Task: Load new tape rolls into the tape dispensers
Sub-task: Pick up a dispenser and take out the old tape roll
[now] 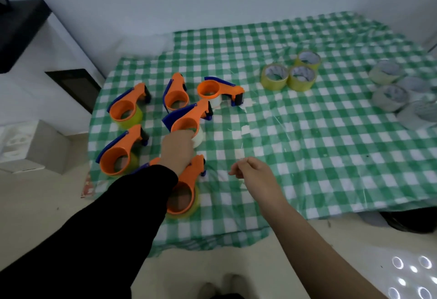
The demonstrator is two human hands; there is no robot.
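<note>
Six orange plastic tape dispensers with blue edges (127,106) (176,91) (221,88) (189,115) (119,151) (189,180) lie on the left. An orange-and-blue scrap (155,161) beside the black sleeve (106,216) may be a seventh; I cannot tell. Three yellow-green tape rolls (274,81) (302,83) (308,58) stand touching, far middle. At the far right sit what look like four pale grey tape rolls (385,71) (390,97) (415,83) (418,115), blurred. One green-and-white checked cloth (307,156) lies beneath.

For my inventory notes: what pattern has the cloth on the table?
The cloth has green and white checks; head view.
</note>
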